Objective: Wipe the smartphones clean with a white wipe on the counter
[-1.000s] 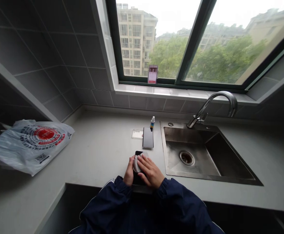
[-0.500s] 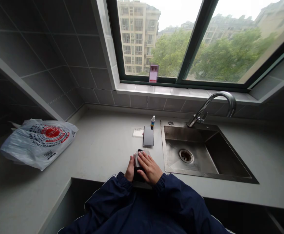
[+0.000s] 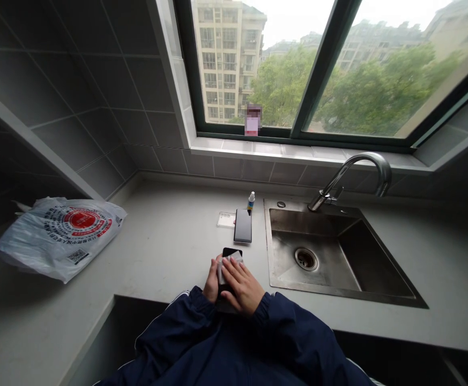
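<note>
A black phone [image 3: 229,252] lies on the grey counter near its front edge. My left hand [image 3: 211,280] grips the phone's left side. My right hand [image 3: 240,284] presses a small pale cloth [image 3: 226,264] flat onto the phone's screen, fingers together. Only the phone's far end shows past the hands. A second dark phone [image 3: 243,225] lies further back, with a small clear card [image 3: 226,220] to its left and a little white dropper bottle [image 3: 251,200] with a blue cap behind it.
A steel sink [image 3: 326,257] with a curved tap [image 3: 354,171] is set in the counter [image 3: 169,241] to the right. A white plastic bag [image 3: 57,236] with red print lies at the left. A window sill [image 3: 290,150] runs behind.
The right hand and cloth have slid a little toward me along the phone, and more of the phone's far end shows. The view has shifted slightly.
</note>
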A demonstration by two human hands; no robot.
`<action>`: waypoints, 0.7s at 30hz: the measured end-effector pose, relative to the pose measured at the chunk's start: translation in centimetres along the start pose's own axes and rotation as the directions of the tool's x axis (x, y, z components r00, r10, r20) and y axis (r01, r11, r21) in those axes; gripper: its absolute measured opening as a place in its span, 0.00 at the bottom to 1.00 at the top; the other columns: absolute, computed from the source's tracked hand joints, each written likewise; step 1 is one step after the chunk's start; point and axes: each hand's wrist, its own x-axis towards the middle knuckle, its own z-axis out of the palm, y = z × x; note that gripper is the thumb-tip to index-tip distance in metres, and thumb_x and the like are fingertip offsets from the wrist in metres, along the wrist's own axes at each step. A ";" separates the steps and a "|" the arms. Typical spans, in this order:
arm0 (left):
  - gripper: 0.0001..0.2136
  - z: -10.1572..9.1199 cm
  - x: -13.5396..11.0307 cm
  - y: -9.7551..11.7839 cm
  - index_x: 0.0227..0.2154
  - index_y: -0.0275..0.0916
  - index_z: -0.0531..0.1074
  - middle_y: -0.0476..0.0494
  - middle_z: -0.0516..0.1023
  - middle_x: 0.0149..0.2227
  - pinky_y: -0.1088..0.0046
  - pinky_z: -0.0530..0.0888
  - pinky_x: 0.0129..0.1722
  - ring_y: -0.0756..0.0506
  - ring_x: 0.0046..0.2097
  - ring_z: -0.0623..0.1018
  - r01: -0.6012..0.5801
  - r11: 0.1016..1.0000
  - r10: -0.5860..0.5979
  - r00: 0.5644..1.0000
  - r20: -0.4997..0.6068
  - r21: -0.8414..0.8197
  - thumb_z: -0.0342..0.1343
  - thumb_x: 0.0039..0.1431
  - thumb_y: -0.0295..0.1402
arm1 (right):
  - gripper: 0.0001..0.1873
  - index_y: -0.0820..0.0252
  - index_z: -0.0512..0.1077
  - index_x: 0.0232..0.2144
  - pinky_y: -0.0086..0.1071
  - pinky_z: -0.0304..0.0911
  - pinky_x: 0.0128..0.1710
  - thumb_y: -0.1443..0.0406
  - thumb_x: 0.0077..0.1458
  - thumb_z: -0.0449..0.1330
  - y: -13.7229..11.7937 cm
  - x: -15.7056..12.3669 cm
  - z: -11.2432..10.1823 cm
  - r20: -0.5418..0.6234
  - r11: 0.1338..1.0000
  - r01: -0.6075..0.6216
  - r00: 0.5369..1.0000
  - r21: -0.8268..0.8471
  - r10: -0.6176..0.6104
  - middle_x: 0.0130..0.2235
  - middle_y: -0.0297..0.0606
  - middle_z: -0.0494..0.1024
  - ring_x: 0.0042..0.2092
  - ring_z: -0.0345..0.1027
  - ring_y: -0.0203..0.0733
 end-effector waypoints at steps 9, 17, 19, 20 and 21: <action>0.25 0.5 -0.3 0.3 0.51 0.41 0.68 0.38 0.77 0.51 0.52 0.65 0.59 0.36 0.57 0.73 0.055 0.998 -0.055 0.998 0.001 -0.012 0.51 0.59 0.53 | 0.38 0.68 0.46 0.67 0.55 0.50 0.63 0.57 0.63 0.54 -1.4 -0.6 1.1 -0.008 1.000 0.009 1.000 -0.021 -0.009 0.69 0.49 0.46 0.69 0.33 0.57; 0.24 -0.6 0.2 -0.6 0.51 0.39 0.70 0.38 0.76 0.51 0.57 0.62 0.62 0.38 0.59 0.70 0.005 0.999 -0.007 0.999 0.049 0.040 0.53 0.59 0.51 | 0.36 0.66 0.47 0.67 0.51 0.52 0.64 0.58 0.63 0.54 0.0 -0.2 0.2 -0.022 0.999 0.016 1.000 -0.027 -0.017 0.69 0.47 0.46 0.69 0.36 0.54; 0.23 -0.9 0.6 -0.9 0.50 0.38 0.71 0.38 0.75 0.54 0.61 0.59 0.64 0.39 0.62 0.67 -0.011 0.999 0.007 0.997 0.076 0.045 0.54 0.59 0.49 | 0.36 0.66 0.48 0.67 0.52 0.52 0.63 0.59 0.63 0.53 1.0 1.0 0.1 -0.066 0.999 -0.022 0.998 -0.036 0.020 0.68 0.48 0.47 0.69 0.37 0.54; 0.23 -0.9 0.7 -0.9 0.50 0.38 0.72 0.38 0.74 0.55 0.61 0.58 0.64 0.39 0.62 0.66 -0.020 0.999 0.016 0.996 0.084 0.040 0.54 0.59 0.49 | 0.35 0.65 0.48 0.67 0.53 0.52 0.63 0.59 0.63 0.53 1.3 1.5 0.1 -0.084 0.998 -0.046 0.996 -0.039 0.043 0.68 0.48 0.48 0.69 0.37 0.55; 0.22 -0.8 0.7 -0.8 0.49 0.39 0.72 0.38 0.74 0.55 0.61 0.59 0.64 0.39 0.62 0.66 -0.024 0.999 0.021 0.996 0.081 0.027 0.54 0.59 0.49 | 0.35 0.66 0.49 0.67 0.53 0.52 0.63 0.59 0.63 0.53 1.3 1.8 0.3 -0.097 0.997 -0.069 0.993 -0.042 0.064 0.68 0.48 0.48 0.69 0.37 0.55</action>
